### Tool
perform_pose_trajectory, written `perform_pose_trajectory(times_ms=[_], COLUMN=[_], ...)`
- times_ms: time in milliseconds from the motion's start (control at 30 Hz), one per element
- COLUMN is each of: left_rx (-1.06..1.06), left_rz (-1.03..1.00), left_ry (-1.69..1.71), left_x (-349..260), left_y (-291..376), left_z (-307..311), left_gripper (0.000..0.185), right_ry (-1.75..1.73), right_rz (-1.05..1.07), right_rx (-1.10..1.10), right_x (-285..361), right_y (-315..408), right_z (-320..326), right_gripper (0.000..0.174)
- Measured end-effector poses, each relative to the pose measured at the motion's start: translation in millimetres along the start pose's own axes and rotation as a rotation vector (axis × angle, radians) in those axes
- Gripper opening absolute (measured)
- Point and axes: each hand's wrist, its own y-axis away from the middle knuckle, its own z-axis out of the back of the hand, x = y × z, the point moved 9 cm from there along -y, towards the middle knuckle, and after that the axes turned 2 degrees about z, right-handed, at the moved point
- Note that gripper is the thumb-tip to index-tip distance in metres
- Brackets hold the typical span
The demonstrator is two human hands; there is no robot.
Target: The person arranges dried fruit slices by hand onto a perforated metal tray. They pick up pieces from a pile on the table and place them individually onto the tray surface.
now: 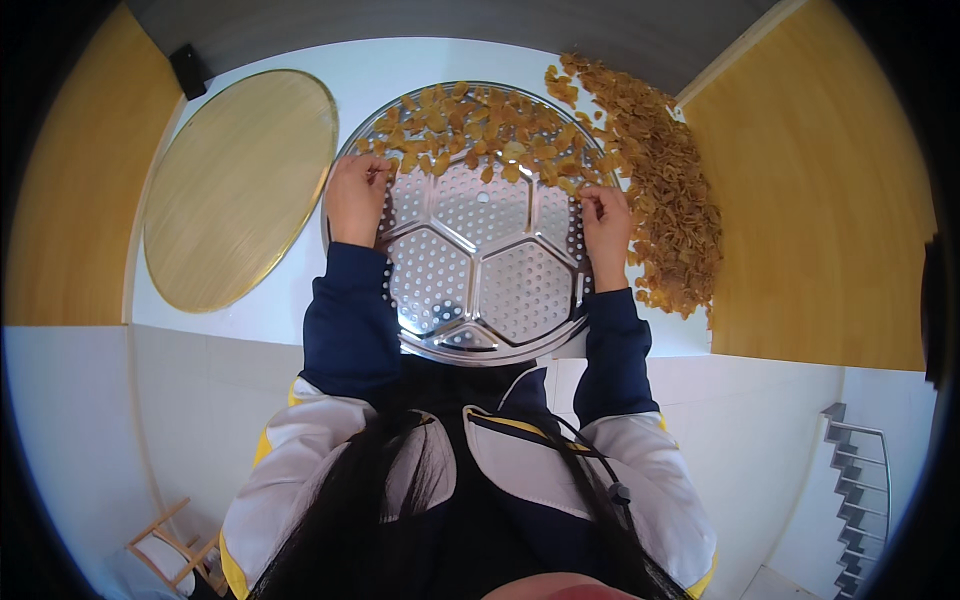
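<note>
A round perforated metal tray point(480, 199) lies before me on a white table, its far part covered with thin yellow-brown dried slices point(480, 120). My left hand point(361, 191) is over the tray's left edge, with thumb and fingertips pinched at a slice. Over the right side, my right hand point(607, 225) has its fingertips together at another slice near the edge of the spread. The near half of the tray shows bare metal with raised hexagonal ridges.
A large heap of the same dried slices point(667, 187) lies right of the tray, against a wooden panel point(810, 195). At the left rests a round flat yellowish board or screen point(244, 187). A small black object point(187, 71) stands at the back left corner.
</note>
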Motion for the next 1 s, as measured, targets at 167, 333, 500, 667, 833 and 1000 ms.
perform_pose_trajectory(times_ms=[167,333,500,667,833,1000], left_rx=[0.026,0.082,0.104,0.111,0.096,0.107], left_rz=[0.030,0.079,0.076,0.064,0.051,0.091], left_ry=[-0.014,0.005,0.037,0.062,0.044,0.030], left_x=[3,1,-6,-10,-8,-4], left_y=[-2,1,2,4,5,4], left_z=[-5,-5,-4,-8,-11,-13], left_gripper=[0.009,0.011,0.015,0.019,0.019,0.018], right_ry=[0.027,0.051,0.093,0.139,0.178,0.177], right_rz=[-0.049,-0.047,-0.033,0.033,0.034,0.013], right_rx=[0.008,0.000,0.025,0.042,0.028,0.023], right_x=[-3,0,4,10,10,10], right_y=[0,0,2,1,3,3], right_z=[-2,-1,-2,-4,-2,-2], right_gripper=[0.011,0.015,0.019,0.022,0.021,0.023])
